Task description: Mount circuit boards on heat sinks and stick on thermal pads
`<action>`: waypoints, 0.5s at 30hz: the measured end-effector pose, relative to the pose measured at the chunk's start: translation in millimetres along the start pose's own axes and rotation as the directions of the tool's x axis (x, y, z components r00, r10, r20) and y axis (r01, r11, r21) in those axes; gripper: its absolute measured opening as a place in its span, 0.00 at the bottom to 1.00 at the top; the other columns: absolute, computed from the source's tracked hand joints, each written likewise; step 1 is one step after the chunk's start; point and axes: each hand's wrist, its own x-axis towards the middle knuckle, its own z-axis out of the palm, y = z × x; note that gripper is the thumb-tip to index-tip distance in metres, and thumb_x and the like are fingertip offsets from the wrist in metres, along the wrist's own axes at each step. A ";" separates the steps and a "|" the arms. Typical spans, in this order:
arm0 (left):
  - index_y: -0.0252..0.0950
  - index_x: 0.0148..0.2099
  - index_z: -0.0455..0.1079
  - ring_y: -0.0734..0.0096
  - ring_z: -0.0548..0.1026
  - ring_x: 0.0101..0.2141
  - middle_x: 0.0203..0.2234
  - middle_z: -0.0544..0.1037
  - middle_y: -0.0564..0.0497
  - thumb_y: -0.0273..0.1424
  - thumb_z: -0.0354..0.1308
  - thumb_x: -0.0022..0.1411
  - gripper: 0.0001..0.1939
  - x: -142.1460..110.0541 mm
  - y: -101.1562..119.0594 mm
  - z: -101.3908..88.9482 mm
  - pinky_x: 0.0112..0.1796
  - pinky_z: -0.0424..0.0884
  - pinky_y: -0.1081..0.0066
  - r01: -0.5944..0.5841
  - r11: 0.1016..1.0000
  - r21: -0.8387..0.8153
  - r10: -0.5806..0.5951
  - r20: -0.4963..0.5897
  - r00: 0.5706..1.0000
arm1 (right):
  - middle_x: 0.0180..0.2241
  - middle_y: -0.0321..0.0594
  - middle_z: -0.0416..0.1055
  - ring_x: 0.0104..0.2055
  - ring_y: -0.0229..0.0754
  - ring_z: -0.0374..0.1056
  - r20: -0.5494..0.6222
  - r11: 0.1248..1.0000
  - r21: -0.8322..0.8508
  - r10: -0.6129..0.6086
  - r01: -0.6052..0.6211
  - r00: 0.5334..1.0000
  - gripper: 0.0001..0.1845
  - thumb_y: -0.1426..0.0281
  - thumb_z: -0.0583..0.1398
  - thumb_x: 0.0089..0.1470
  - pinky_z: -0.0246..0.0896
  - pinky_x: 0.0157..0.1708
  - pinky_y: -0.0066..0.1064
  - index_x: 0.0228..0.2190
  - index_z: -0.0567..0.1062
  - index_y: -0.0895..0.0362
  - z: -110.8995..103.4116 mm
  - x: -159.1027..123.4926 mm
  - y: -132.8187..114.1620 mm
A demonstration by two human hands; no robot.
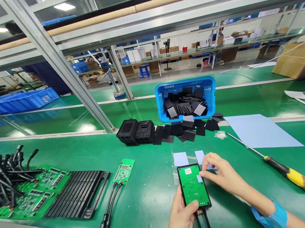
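My left hand (182, 219) grips a black case holding a green circuit board (193, 186), with two black cables hanging from its near end. My right hand (222, 174) pinches a small pale blue pad (199, 178) against the board's right side. A blue wrist strap (270, 218) is on my right wrist. Two more pale blue pads (180, 159) lie on a clear sheet just beyond the board.
A yellow-handled screwdriver (289, 173) lies to the right, beside a pale blue sheet (262, 131). A blue basket (186, 99) of black and grey pads stands behind, with black housings (136, 131) to its left. Left: a loose board with cables (123, 171), black heatsink (78, 193), several boards and cables (4, 183).
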 end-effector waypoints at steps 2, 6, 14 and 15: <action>0.37 0.56 0.68 0.60 0.79 0.37 0.41 0.81 0.43 0.26 0.68 0.49 0.30 -3.8 2.2 -5.9 0.36 0.73 0.66 -0.014 0.999 -0.032 0.013 -0.030 0.999 | 0.27 0.36 0.69 0.29 0.42 0.66 0.020 1.000 -0.015 0.022 -0.022 1.000 0.12 0.64 0.52 0.61 0.62 0.30 0.31 0.28 0.69 0.54 -3.5 7.2 7.2; 0.35 0.54 0.69 0.53 0.79 0.41 0.42 0.81 0.40 0.25 0.68 0.50 0.27 -16.0 19.6 -20.0 0.43 0.74 0.58 -0.077 0.994 -0.074 0.066 -0.141 0.988 | 0.27 0.37 0.72 0.29 0.42 0.67 0.075 0.993 -0.112 -0.019 0.027 0.997 0.11 0.70 0.52 0.60 0.60 0.30 0.31 0.28 0.71 0.54 -5.3 24.1 18.3; 0.36 0.56 0.68 0.52 0.78 0.44 0.44 0.81 0.40 0.22 0.66 0.52 0.29 -25.2 36.4 -37.0 0.47 0.73 0.55 -0.100 0.991 -0.093 0.077 -0.230 0.970 | 0.36 0.41 0.75 0.41 0.46 0.68 0.273 0.923 -0.244 -0.228 0.296 0.935 0.01 0.71 0.61 0.58 0.61 0.41 0.34 0.34 0.75 0.55 23.0 55.6 19.8; 0.36 0.57 0.68 0.52 0.78 0.44 0.43 0.81 0.40 0.22 0.66 0.52 0.29 -24.8 34.6 -37.7 0.47 0.73 0.55 -0.091 0.991 -0.094 0.069 -0.220 0.973 | 0.35 0.41 0.75 0.40 0.46 0.68 0.303 0.906 -0.257 -0.256 0.337 0.918 0.02 0.71 0.61 0.59 0.60 0.41 0.35 0.33 0.75 0.55 25.6 57.9 19.8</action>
